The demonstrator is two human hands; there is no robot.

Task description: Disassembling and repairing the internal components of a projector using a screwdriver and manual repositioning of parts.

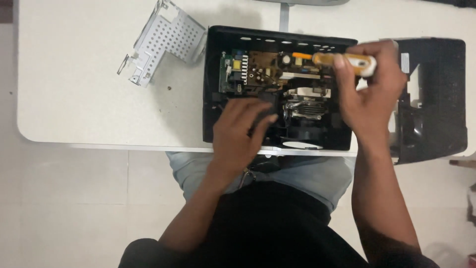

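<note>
Screwdriver (pixel 347 61) gripped by right hand (pixel 369 92) above open device (pixel 277 89).

**Soft, even light, slightly washed out**

We see the white table (pixel 74 99) bright, nearly overexposed, under diffuse overhead light. Shadows are faint and short beside the perforated metal bracket (pixel 163 42). The black casing (pixel 213 74) interior reads dim. We find the whole frame mildly soft, with the hands slightly blurred.

Opened black device casing (pixel 213 74) on white surface (pixel 74 99), left hand (pixel 240 131) resting inside, right hand (pixel 369 92) gripping orange-handled screwdriver (pixel 342 59), perforated metal bracket (pixel 163 42) far left, black cover (pixel 436 99) right.
</note>
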